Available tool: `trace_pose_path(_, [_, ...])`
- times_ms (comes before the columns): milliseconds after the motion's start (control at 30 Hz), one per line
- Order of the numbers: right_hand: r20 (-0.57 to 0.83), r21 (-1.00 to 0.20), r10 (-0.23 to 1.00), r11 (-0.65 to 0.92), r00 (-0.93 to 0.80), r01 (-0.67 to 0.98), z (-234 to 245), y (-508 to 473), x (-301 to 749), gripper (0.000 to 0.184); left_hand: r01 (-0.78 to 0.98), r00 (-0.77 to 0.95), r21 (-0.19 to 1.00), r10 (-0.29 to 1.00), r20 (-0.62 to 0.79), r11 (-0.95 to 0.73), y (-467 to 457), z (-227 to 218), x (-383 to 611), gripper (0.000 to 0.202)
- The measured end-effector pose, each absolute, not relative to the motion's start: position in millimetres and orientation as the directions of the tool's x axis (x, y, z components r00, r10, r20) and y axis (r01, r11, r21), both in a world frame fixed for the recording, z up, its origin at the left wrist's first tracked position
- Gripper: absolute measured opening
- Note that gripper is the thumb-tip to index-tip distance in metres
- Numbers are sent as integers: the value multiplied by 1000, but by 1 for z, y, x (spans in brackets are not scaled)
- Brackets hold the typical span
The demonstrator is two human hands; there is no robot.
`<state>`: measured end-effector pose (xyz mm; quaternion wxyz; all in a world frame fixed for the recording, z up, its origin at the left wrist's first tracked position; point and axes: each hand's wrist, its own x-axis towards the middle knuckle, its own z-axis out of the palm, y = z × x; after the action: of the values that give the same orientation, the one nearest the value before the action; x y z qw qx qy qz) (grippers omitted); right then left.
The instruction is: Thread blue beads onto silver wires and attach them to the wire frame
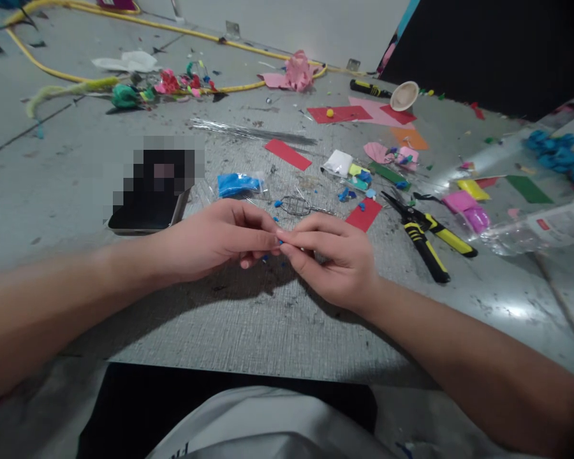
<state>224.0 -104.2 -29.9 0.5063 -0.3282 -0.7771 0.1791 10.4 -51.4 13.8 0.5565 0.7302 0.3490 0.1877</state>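
My left hand (217, 239) and my right hand (332, 258) meet fingertip to fingertip over a grey woven mat (249, 319). Both pinch a tiny blue piece (279, 241) between thumbs and forefingers; most of it is hidden by the fingers. Just beyond the fingertips lies a small coil of thin wire (295, 205). A clear bag with blue material (238, 184) rests behind my left hand. Small blue scraps (351, 193) are scattered behind my right hand.
Yellow-and-black pliers (425, 233) lie right of my right hand. A phone (148, 207) sits at left. Red paper strips (287, 154), coloured foam bits, a bundle of wires (253, 132), a pink paper flower (296, 71) and a yellow cable (138, 22) lie farther back.
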Motion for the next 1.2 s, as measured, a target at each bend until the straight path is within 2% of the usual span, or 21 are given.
trace_pose_path(200, [572, -741, 780, 624, -252, 248, -32, -101, 226, 8, 358, 699, 923, 695, -167, -139, -50, 16, 10, 17])
trace_pose_path(433, [248, -943, 945, 286, -215, 171, -28, -103, 222, 25, 407, 703, 902, 679, -211, -141, -51, 18, 7, 15])
trace_pose_path(567, [92, -986, 957, 127, -275, 111, -28, -98, 226, 35, 441, 712, 877, 669, -212, -191, -56, 21, 6, 18])
trace_pose_path(700, [76, -996, 925, 84, -371, 5, -28, -91, 232, 39, 394, 686, 904, 708, -167, -168, -58, 22, 7, 15])
trace_pose_path(867, [94, -993, 931, 63, -351, -100, -24, -92, 230, 36, 404, 656, 888, 746, -114, -220, -50, 15, 6, 13])
trace_pose_path(967, [64, -995, 946, 36, -318, -95, -23, -96, 227, 36, 404, 677, 850, 735, -29, -339, -41, 12, 2, 12])
trace_pose_path(1033, [71, -995, 954, 48, -291, -83, -24, -98, 228, 35, 402, 732, 763, 679, 65, -507, -33, 11, -2, 10])
trace_pose_path(1133, [104, -994, 956, 92, -274, -59, -25, -99, 231, 32, 310, 861, 587, 482, 160, -748, -20, 12, -7, 10])
trace_pose_path(1200, [108, -994, 955, 102, -278, -35, -25, -99, 232, 29, 237, 910, 562, 384, 158, -793, -14, 12, -10, 15])
